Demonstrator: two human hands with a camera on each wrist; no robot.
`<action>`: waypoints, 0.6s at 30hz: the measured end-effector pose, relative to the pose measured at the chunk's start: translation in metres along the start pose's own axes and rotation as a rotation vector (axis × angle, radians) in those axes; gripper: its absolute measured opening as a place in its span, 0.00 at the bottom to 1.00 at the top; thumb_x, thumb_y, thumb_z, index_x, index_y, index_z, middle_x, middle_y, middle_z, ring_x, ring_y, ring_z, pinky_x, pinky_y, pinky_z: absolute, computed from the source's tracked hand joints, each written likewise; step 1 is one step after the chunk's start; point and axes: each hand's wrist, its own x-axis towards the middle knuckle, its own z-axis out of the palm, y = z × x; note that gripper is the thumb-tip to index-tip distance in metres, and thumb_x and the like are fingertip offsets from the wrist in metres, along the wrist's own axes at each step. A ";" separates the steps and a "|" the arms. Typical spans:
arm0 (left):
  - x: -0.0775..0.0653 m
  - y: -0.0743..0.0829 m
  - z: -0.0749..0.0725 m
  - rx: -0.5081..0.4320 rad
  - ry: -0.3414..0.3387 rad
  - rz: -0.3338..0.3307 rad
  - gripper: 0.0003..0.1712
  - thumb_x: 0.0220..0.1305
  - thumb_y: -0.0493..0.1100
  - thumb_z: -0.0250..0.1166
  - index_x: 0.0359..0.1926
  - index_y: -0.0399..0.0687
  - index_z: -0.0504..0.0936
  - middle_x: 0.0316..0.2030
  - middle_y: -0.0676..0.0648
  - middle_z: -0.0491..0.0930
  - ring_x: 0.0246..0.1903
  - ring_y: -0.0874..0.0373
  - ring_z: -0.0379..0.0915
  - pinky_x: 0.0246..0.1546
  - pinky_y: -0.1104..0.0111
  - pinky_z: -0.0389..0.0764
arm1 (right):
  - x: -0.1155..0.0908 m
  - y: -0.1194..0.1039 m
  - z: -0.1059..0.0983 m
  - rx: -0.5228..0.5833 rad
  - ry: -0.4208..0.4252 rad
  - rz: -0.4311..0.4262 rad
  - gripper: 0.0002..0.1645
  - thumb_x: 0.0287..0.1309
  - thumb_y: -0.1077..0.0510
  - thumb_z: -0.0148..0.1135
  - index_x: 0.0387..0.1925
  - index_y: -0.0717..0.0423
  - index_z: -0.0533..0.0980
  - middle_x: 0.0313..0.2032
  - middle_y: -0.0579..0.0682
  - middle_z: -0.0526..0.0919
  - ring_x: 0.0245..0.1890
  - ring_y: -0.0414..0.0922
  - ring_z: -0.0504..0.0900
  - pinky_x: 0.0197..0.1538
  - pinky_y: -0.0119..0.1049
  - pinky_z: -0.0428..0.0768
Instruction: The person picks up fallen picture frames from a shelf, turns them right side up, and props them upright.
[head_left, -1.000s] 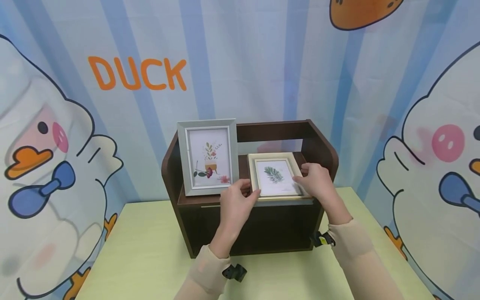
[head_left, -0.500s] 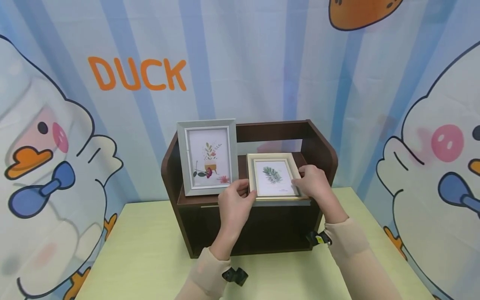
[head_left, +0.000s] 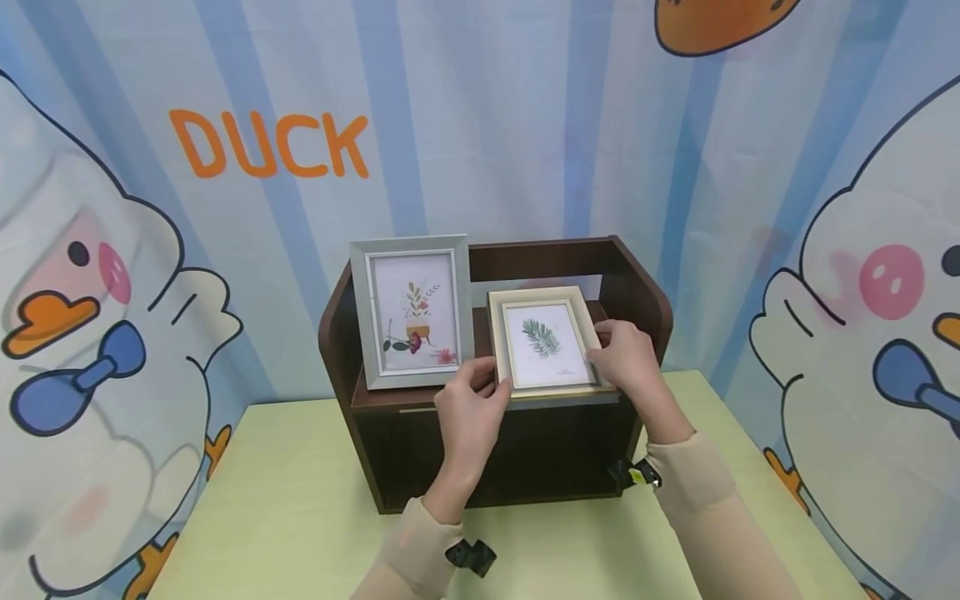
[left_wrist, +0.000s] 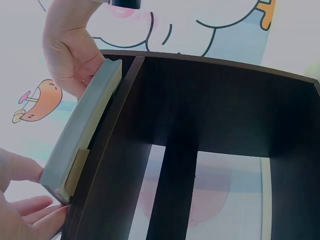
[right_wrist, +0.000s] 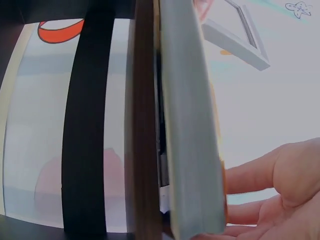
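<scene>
A cream picture frame [head_left: 543, 346] with a green leaf print leans back at a low tilt on the upper shelf of a dark brown wooden rack [head_left: 637, 308]. My left hand [head_left: 468, 412] pinches its lower left corner between thumb and fingers. On the opposite side, my right hand [head_left: 630, 362] grips the right edge, thumb on the front. Both wrist views show the frame's pale bottom edge [left_wrist: 82, 127] along the shelf's front board [right_wrist: 145, 130]. A larger grey-white picture frame [head_left: 363, 317] with a potted-plant print stands upright to the left on that shelf.
The rack's lower compartment [head_left: 540, 458] lies open beneath the hands. Pale green tabletop [head_left: 292, 475] extends around the rack. Behind hangs a blue striped curtain [head_left: 510, 150] with duck pictures. Side panels bound the shelf at both ends.
The leaf-print frame has shifted slightly left, and its top edge has risen so it tilts up more. Both hands have kept their hold and moved a little left with it.
</scene>
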 end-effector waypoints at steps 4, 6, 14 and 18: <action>0.000 -0.001 0.002 -0.029 0.023 0.013 0.14 0.54 0.34 0.68 0.43 0.37 0.83 0.40 0.40 0.84 0.40 0.54 0.84 0.38 0.71 0.83 | 0.000 0.005 -0.001 0.021 0.030 -0.023 0.29 0.59 0.66 0.55 0.63 0.68 0.66 0.57 0.65 0.74 0.56 0.60 0.73 0.57 0.52 0.74; 0.000 -0.002 0.003 -0.041 0.030 0.016 0.14 0.54 0.34 0.68 0.43 0.37 0.83 0.40 0.40 0.84 0.40 0.53 0.84 0.37 0.71 0.83 | 0.001 0.007 -0.002 0.042 0.044 -0.027 0.29 0.59 0.66 0.55 0.63 0.67 0.66 0.57 0.65 0.75 0.56 0.59 0.74 0.58 0.52 0.74; 0.002 -0.003 0.004 -0.072 0.068 0.087 0.14 0.54 0.33 0.68 0.44 0.37 0.82 0.40 0.40 0.84 0.41 0.53 0.83 0.40 0.69 0.83 | 0.003 0.006 -0.005 0.085 0.037 -0.041 0.31 0.59 0.65 0.58 0.64 0.66 0.65 0.56 0.65 0.75 0.55 0.59 0.75 0.58 0.53 0.74; 0.006 -0.002 0.002 -0.074 0.071 0.117 0.15 0.54 0.32 0.68 0.45 0.37 0.82 0.42 0.39 0.84 0.43 0.52 0.83 0.41 0.68 0.83 | 0.004 0.005 -0.006 0.100 0.020 -0.031 0.30 0.60 0.64 0.58 0.64 0.66 0.66 0.57 0.65 0.75 0.55 0.59 0.75 0.56 0.53 0.76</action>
